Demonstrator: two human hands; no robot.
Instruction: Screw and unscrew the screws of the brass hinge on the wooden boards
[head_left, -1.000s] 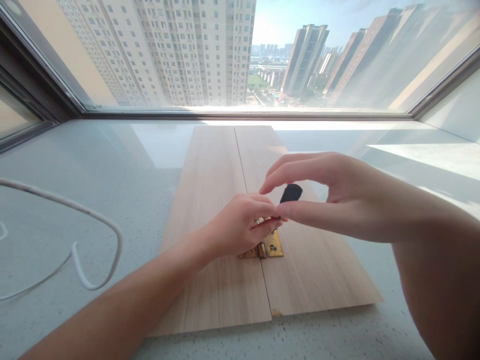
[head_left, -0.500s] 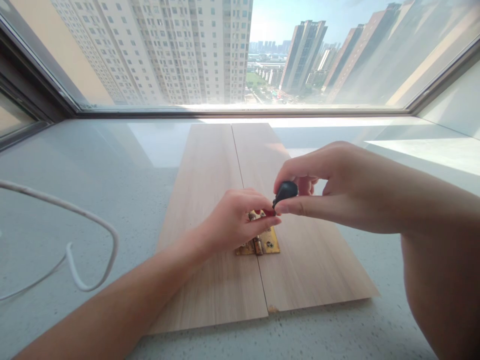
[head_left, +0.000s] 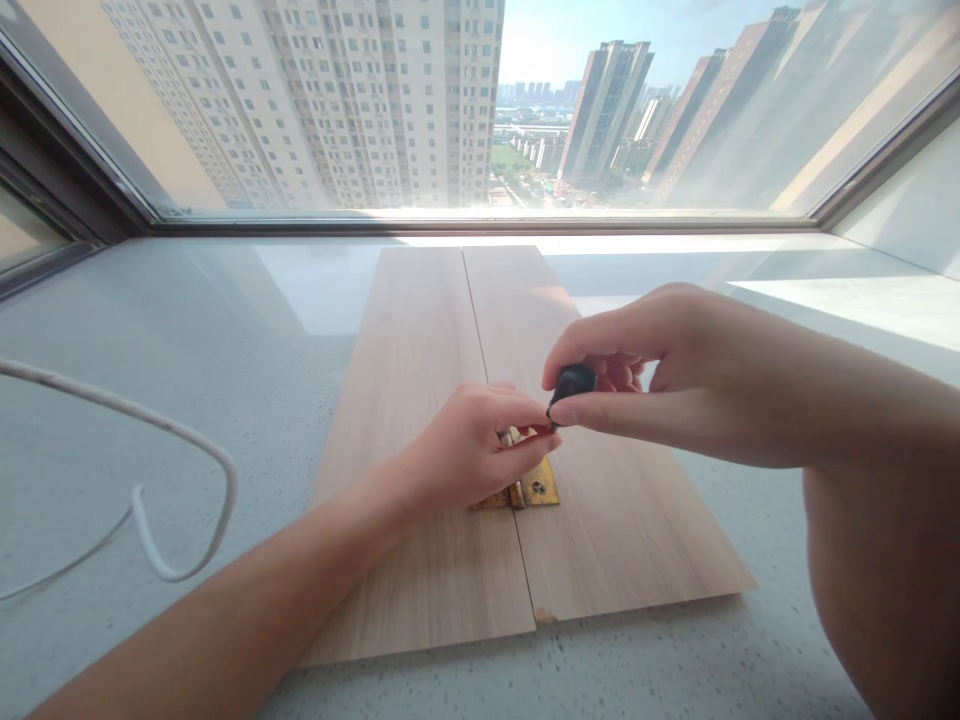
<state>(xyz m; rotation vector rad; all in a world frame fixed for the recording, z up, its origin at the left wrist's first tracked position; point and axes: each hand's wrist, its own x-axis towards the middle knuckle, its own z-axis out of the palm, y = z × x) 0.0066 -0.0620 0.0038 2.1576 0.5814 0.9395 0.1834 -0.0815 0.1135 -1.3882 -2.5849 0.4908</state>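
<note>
My right hand (head_left: 637, 375) grips the black handle of a short screwdriver (head_left: 574, 381) between thumb and fingers, its shaft pointing down. At the lower end of that shaft, the thumb and fingertips of my left hand (head_left: 491, 435) are pinched together. Whatever sits between them is too small and hidden to name. Below my left hand lies a worn brass hinge (head_left: 544, 485), partly covered by it. The hinge straddles the seam between a left wooden board (head_left: 420, 560) and a right wooden board (head_left: 622, 540); a screw head (head_left: 539, 488) shows in its right leaf.
Both boards lie flat, side by side, on a pale speckled counter (head_left: 285, 420). A white cable (head_left: 180, 430) loops at the left. Behind the boards runs a window frame (head_left: 480, 228), with tall buildings outside.
My left hand's fingertips have closed in slightly and cover more of the hinge. My right hand's fingers have shifted a little on the screwdriver handle. The boards stay put.
</note>
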